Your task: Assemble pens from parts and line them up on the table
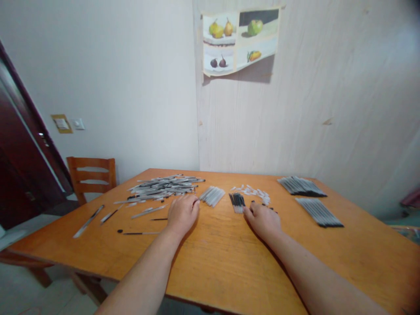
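My left hand [183,213] rests on the table with its fingers curled under. What it holds, if anything, is hidden. Just right of it lies a neat row of clear pen barrels [212,196], and behind it a heap of pens [164,186] spreads out. My right hand [264,218] is also closed, its thumb beside a small bundle of black-topped ink refills [236,202]; the palm is out of sight. Small black pieces [271,210] peek out beyond its knuckles, and white translucent plugs [252,191] lie scattered behind it.
Two rows of pens with black ends, one farther back [300,186] and one nearer [320,213], lie at the right. Loose pen parts, including a barrel [88,222] and a black cap [120,231], lie left on the wooden table [210,267]. A chair [92,175] stands behind.
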`<state>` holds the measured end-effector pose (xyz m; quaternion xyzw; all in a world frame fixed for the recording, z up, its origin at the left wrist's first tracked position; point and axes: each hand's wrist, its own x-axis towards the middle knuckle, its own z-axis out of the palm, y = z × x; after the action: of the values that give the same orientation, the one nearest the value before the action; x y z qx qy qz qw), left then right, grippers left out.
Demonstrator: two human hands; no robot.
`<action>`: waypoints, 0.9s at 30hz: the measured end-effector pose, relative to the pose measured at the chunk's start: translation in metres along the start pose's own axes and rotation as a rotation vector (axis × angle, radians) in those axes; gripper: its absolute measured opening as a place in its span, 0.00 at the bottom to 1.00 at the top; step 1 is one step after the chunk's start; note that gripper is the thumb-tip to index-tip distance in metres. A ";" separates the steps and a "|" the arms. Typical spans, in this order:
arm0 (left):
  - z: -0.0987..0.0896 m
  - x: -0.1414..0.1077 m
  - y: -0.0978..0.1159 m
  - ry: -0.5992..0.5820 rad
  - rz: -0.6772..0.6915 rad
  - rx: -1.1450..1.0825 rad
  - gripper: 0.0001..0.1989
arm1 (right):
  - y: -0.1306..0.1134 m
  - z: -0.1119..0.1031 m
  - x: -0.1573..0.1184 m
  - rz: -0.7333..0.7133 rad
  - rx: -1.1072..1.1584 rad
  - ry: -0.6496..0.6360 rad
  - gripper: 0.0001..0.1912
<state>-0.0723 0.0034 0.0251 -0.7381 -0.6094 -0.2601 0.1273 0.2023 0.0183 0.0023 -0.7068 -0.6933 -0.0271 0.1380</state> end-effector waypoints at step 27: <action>0.000 -0.003 0.006 -0.075 -0.043 -0.001 0.12 | 0.005 0.004 0.004 -0.033 0.048 -0.049 0.27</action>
<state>-0.0670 -0.0003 0.0238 -0.7341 -0.6293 -0.2354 0.0984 0.2069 0.0230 -0.0013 -0.6922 -0.7084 0.0046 0.1378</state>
